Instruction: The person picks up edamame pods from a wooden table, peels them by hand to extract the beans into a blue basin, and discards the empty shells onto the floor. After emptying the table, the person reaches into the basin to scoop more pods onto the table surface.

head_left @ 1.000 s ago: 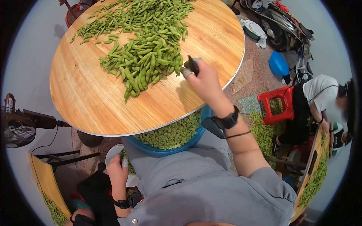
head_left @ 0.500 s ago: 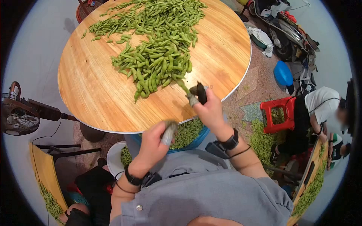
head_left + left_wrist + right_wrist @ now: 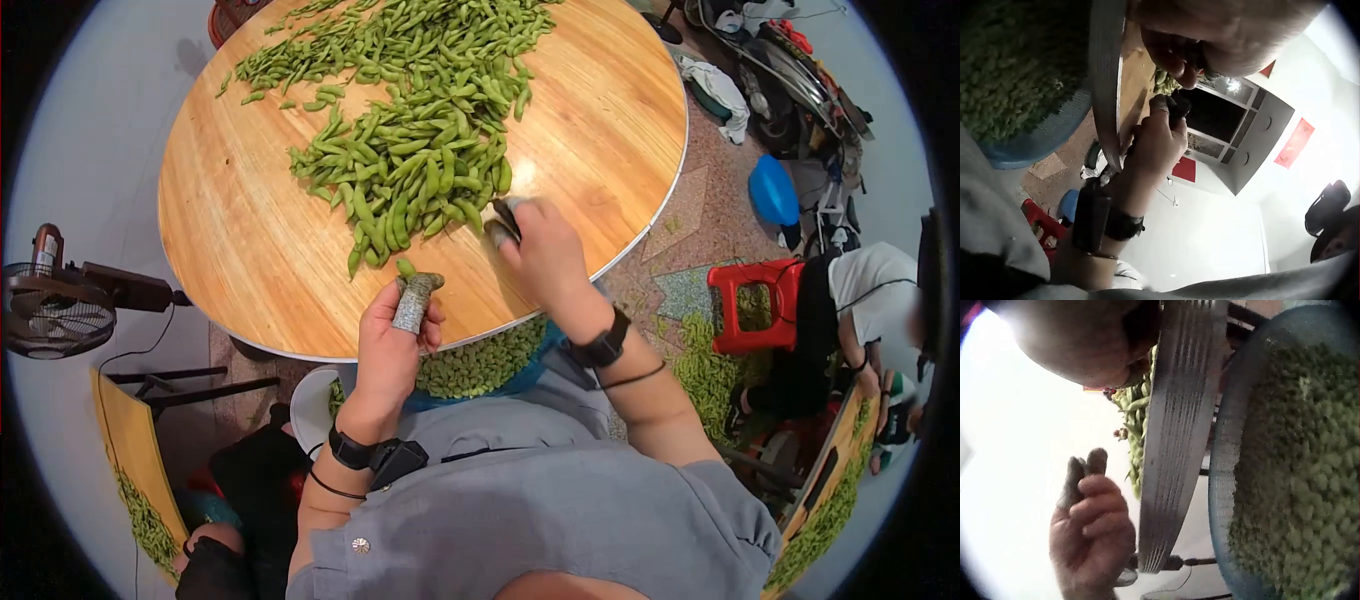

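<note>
Above the near edge of the round wooden table [image 3: 600, 130], my left hand [image 3: 388, 345] pinches a green soybean pod [image 3: 405, 268] between thumb and finger, both wrapped in grey covering. My right hand [image 3: 548, 258] grips a small black tool [image 3: 508, 220], its kind hidden by the fingers. It is at the near right side of a heap of soybean pods [image 3: 420, 170]. In the right wrist view, the left hand [image 3: 1094, 525] shows its covered fingertips together beside the table rim. The left wrist view has the right hand [image 3: 1157, 147] with the dark tool at its fingertips.
Under the table edge sits a blue basin [image 3: 1219, 481] full of shelled beans [image 3: 1297, 475]. A white bucket [image 3: 312, 405] stands to the left, near a fan [image 3: 60, 310]. On the right are a red stool [image 3: 725, 305], pods on the floor [image 3: 702, 370] and a seated person [image 3: 870, 290].
My left hand has come up from the white bucket, over the basin, to the table edge, where a pod shows in its fingers. The right hand drew back, then returned to the heap.
</note>
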Demonstrator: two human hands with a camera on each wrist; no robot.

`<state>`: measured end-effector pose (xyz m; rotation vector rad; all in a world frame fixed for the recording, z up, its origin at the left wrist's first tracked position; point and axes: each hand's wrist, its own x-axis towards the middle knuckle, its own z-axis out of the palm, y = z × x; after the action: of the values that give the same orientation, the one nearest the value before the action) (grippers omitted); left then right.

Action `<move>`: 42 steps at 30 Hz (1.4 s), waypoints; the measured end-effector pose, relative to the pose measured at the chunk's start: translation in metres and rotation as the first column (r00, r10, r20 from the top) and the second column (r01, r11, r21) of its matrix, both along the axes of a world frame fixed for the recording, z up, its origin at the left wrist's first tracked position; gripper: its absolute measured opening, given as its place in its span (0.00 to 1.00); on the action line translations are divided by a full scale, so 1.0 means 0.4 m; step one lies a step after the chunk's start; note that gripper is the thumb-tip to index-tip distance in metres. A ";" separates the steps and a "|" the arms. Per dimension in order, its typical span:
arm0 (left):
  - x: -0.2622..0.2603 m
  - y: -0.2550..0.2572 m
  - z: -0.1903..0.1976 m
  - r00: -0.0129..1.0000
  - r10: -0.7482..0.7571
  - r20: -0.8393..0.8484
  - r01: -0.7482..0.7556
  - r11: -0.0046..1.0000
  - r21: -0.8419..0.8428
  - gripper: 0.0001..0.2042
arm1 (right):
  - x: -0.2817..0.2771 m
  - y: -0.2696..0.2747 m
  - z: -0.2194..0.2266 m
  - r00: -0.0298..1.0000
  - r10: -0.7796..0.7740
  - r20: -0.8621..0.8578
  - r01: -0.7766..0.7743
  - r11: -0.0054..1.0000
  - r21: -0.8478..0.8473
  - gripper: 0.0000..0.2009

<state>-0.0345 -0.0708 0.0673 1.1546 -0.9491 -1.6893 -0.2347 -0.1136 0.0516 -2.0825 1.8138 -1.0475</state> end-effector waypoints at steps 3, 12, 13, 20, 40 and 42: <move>0.015 0.012 -0.014 0.992 0.081 -0.093 -0.076 0.996 0.053 0.11 | 0.012 -0.019 0.020 0.992 -0.045 -0.122 0.055 0.995 0.081 0.08; 0.062 0.001 0.013 0.996 0.091 -0.012 -0.092 0.995 -0.036 0.11 | -0.194 0.211 0.075 0.809 -0.386 -0.444 0.503 0.845 0.183 0.11; 0.063 0.008 0.010 0.995 0.094 -0.014 -0.094 0.995 -0.032 0.11 | -0.213 0.231 0.085 0.831 -0.388 -0.398 0.497 0.839 0.221 0.11; 0.047 0.060 0.011 0.942 -0.317 -0.113 0.325 0.943 0.068 0.07 | -0.047 0.262 0.142 0.750 0.008 0.662 -0.483 0.689 0.540 0.19; 0.047 0.093 -0.033 0.870 -0.298 0.393 0.411 0.879 -0.242 0.08 | 0.042 0.222 0.075 0.445 -0.164 0.881 -0.777 0.419 0.470 0.17; 0.049 0.103 -0.037 0.805 -0.183 0.564 0.454 0.802 -0.388 0.07 | 0.051 0.229 0.053 0.525 -0.046 0.850 -0.734 0.481 0.479 0.18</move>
<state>-0.0147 -0.0296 0.0525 1.1140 -1.9041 -1.2590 -0.2144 -0.0220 0.0728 -1.0344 0.9107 -0.5835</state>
